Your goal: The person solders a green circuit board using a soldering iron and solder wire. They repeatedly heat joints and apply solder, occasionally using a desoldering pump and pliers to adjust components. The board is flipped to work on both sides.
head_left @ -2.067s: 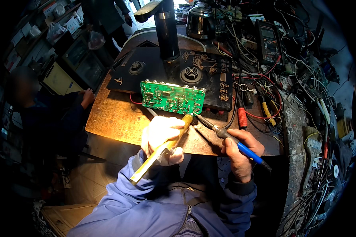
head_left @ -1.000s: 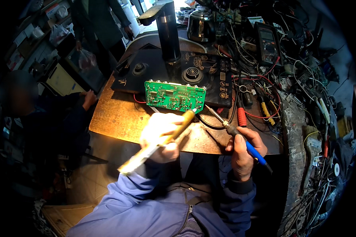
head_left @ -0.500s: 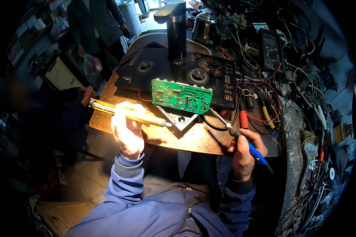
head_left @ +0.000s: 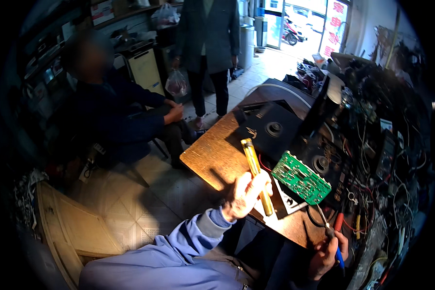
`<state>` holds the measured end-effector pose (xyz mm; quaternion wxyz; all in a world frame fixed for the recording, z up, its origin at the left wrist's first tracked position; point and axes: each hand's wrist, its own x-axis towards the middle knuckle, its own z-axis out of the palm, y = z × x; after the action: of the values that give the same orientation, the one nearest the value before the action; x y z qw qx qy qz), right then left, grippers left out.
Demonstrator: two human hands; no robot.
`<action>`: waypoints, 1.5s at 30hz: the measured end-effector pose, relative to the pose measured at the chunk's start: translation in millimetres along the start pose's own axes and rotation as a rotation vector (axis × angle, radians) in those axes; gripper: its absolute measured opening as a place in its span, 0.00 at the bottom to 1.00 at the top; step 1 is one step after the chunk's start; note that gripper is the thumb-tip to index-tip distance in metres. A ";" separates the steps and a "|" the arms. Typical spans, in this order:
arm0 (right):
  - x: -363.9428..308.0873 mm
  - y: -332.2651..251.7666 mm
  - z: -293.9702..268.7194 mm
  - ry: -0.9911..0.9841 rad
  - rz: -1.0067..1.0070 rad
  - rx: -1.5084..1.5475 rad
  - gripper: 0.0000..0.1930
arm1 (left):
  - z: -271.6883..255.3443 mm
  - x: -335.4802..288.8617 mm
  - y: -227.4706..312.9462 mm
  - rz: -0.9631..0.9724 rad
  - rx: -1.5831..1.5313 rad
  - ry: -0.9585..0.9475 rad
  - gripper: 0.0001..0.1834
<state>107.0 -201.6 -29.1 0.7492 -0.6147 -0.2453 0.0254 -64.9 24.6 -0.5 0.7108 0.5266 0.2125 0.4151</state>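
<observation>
My left hand is closed around a yellow solder sucker, held slantwise over the front of the wooden table. In my right hand, at the table's near right, is a soldering iron with a blue handle. Its tip is at the lower right corner of a green circuit board; whether it touches cannot be told. The board, solder side up, rests tilted over a black double-plate appliance. A pale triangular-looking panel shows below the board.
Cables and tools are heaped along the right, with a red-handled tool near the iron. A seated person is at the left of the wooden table; another person stands behind, holding a plastic bag. A bright doorway lies beyond.
The view has swung left, so the table and board now appear farther right. The solder sucker has turned from nearly level to steeply slanted. Both hands keep their tools.
</observation>
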 end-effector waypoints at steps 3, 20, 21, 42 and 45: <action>2.6 4.1 0.6 0.024 -0.002 0.009 0.15 | 2.7 -1.6 7.6 0.074 0.067 -0.013 0.15; 1.4 2.8 -11.3 -0.137 -0.251 -0.263 0.12 | -5.2 -1.9 1.4 0.119 0.152 -0.101 0.18; 1.5 0.9 -9.8 -0.141 -0.275 -0.253 0.12 | -5.9 -1.6 1.5 0.138 0.178 -0.103 0.18; 1.6 -9.7 1.0 -0.033 -0.091 -0.031 0.12 | -2.8 -2.3 2.5 0.127 0.171 -0.075 0.14; -3.7 0.1 -2.5 0.085 0.008 0.077 0.14 | 1.2 -0.9 -9.9 0.167 0.081 -0.035 0.11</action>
<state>104.8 -205.1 -30.7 0.7819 -0.5869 -0.2098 0.0118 -60.8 22.2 -9.3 0.6554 0.5780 0.1723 0.4546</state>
